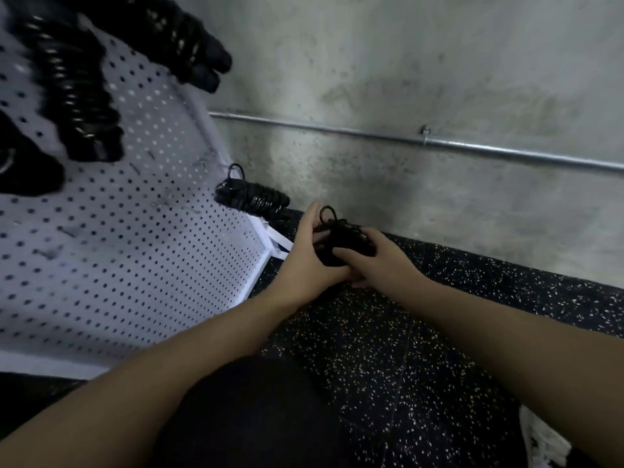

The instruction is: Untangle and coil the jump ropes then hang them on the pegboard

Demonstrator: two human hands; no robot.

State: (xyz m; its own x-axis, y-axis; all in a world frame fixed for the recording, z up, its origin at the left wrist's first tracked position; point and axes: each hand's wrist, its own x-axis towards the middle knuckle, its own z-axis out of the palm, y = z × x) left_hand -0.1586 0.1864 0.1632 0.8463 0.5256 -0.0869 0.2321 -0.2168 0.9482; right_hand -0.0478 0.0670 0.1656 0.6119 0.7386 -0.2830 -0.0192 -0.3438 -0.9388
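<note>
Both hands met at centre frame around one black coiled jump rope [341, 243]. Left hand [312, 261] cupped the bundle from the left side, fingers curled under it, thumb up along its edge. Right hand [374, 261] gripped it from the right, fingers wrapped over the top. A small loop of cord stuck up from the bundle's top. The bundle was held above the black speckled floor [422, 349], just right of the white pegboard's [135, 248] lower corner.

Pegboard filled the left of the frame, tilted in view. Another coiled rope [251, 195] sat at its right edge, just upper left of the hands. More black coiled ropes hung in the upper left: one [72, 92] long, one [192, 45] at the top edge, blurred. Grey concrete wall [439, 79] lay behind, with a metal conduit pipe [405, 138] running across it.
</note>
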